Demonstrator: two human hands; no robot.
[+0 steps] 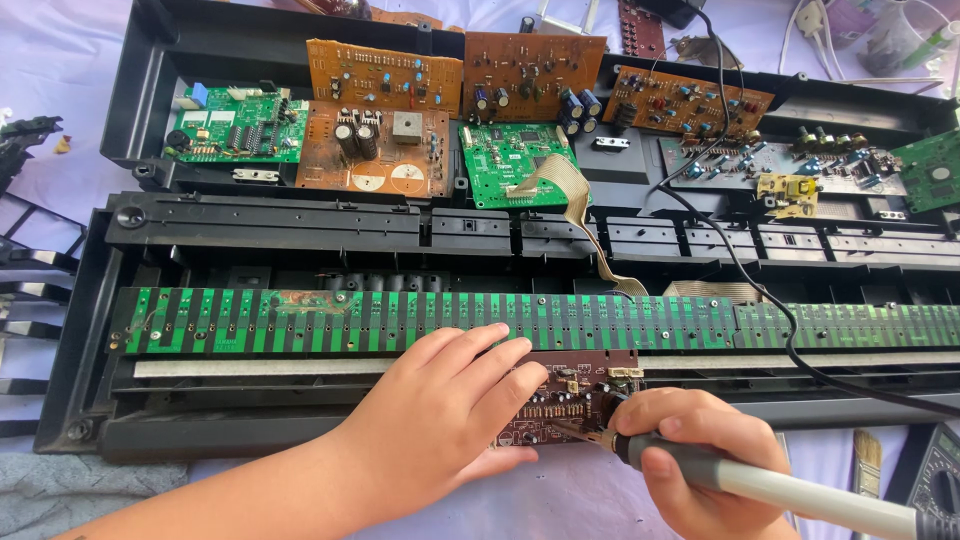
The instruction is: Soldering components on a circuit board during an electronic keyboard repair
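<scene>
One small brown board (572,400) lies at the near edge of the opened keyboard case (150,120), resting partly on the case's front rail and partly over the cloth (60,90) below. Left hand (450,405) lies flat on the board's left half, fingers together and extended, pressing it down rather than gripping it. Right hand (700,455) has its fingers clamped round the grip of a soldering iron (760,485), pen-fashion; the tip meets the board's near right corner among small components. Whether the tip actually touches a joint is too fine to tell. Judged step: working a solder joint on the board while it is held steady. Next move calls for a still left hand, a tip kept on one joint only, and fingers clear of the hot end, which sits near the left fingertips. Just behind the board runs the long green contact strip (400,320), with a pale felt strip along its near edge. A black cable (770,300) crosses the strip from the back. Further back, green and brown circuit boards sit in the case's rear half, one green board (505,160) trailing a grey ribbon cable (585,225). A brush (867,460) lies at far right.
</scene>
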